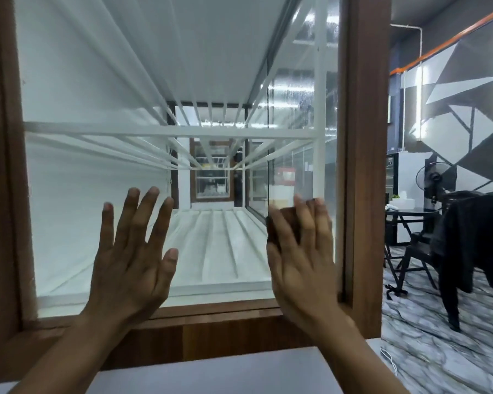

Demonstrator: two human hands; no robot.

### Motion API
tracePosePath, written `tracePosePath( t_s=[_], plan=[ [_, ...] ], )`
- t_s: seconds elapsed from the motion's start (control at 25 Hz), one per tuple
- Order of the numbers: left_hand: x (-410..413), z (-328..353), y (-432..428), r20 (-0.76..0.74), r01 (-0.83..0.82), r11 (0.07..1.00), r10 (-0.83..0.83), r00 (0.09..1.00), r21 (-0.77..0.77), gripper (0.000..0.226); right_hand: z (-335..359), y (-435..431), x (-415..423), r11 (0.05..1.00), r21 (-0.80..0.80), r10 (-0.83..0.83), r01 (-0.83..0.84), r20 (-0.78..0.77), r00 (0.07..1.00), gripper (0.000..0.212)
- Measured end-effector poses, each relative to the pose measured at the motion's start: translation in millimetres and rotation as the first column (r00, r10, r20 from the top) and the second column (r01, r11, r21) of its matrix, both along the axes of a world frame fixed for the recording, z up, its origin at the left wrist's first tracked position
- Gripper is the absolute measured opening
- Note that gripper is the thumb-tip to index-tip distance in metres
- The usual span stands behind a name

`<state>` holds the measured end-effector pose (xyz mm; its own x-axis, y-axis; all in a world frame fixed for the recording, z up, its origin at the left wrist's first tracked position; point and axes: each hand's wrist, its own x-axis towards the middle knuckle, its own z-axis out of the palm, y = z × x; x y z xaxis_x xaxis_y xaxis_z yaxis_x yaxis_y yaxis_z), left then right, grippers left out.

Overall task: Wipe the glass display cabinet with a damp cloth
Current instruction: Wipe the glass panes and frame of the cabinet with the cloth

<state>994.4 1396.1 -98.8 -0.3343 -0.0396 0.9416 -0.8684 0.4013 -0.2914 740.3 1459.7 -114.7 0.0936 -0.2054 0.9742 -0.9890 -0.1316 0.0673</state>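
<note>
Pressing a small dark cloth (283,226) flat against the glass pane (154,66), the right hand (302,263) has its fingers straight and close together. The cloth shows past the thumb side of the palm, so it looks pinned by pressure, not gripped. The left hand (134,251) is open as well, fingers spread, raised at the lower middle of the pane — whether it touches the glass I cannot tell. The cloth sits at the lower right of the pane, near the right upright of the wooden frame (365,137) of the display cabinet.

The likeliest slip, as I judge it, is the cloth itself. With nothing curled round it, a lighter press or a quick change of direction could let it slide out and drop towards the white surface (211,371) in the near foreground. The right hand is blurred, which suggests a fast stroke, and so close to the frame the knuckles could knock the wood. If the left palm leans on the glass it would leave prints there — more to wipe. Both hands pushing hard at one large pane could also strain it.
</note>
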Motion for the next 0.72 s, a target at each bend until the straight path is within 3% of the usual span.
tracePosePath(
  t_s=[0.08,0.36,0.52,0.72],
  plan=[
    [-4,34,0,0.016,-0.004,1.0,0.004,1.0,0.001,0.065,68,-2,-10,0.999,-0.044,0.027,-0.019,0.177,0.984,0.057],
    [-11,288,0,-0.058,-0.012,0.999,0.009,0.998,-0.05,0.062,316,-9,-10,0.985,-0.162,0.087,-0.067,0.118,0.989,0.051],
    [-7,400,5,-0.065,-0.021,0.999,0.019,0.998,-0.039,0.062,452,-5,-20,0.98,-0.199,0.036,-0.012,0.119,0.992,0.048],
    [3,489,7,-0.063,-0.012,1.0,0.011,0.998,-0.026,0.059,531,-14,15,0.967,-0.254,0.038,0.021,0.228,0.973,0.038]
  ],
)
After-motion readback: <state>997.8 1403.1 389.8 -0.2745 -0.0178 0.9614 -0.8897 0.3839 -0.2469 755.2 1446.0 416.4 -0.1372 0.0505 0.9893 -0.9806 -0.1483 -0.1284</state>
